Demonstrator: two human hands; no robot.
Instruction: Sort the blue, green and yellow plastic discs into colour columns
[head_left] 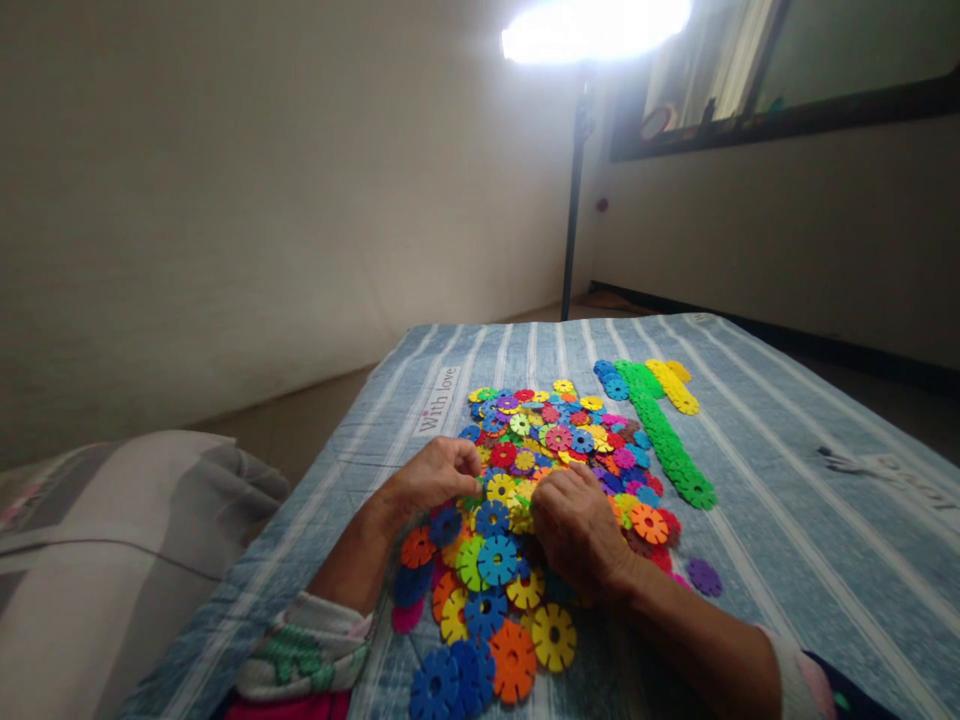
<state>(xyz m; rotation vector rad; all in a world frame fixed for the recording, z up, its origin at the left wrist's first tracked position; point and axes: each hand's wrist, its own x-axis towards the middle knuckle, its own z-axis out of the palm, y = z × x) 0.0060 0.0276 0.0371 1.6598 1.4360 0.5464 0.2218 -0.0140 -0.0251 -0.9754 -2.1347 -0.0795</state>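
A heap of flat, colourful plastic snowflake discs (540, 440) lies on a blue striped sheet (787, 520). My left hand (435, 478) rests on the heap's left edge with its fingers curled together in a pinch; what they grip is hidden. My right hand (577, 525) lies on the middle of the heap, fingers bent down onto the discs, close to a yellow disc (501, 490). Larger discs, blue (498, 560), orange (514, 660) and yellow (553, 636), lie near my wrists. A joined green strip of discs (667, 440) stretches to the right of the heap, with a yellow strip (675, 388) beside it.
A single purple disc (704, 577) lies apart on the sheet at the right. A grey pillow (112, 560) sits at the left. A lamp stand (574, 200) with a bright light rises behind the bed. Walls enclose the back, with a dark-framed ledge (787, 115) at upper right.
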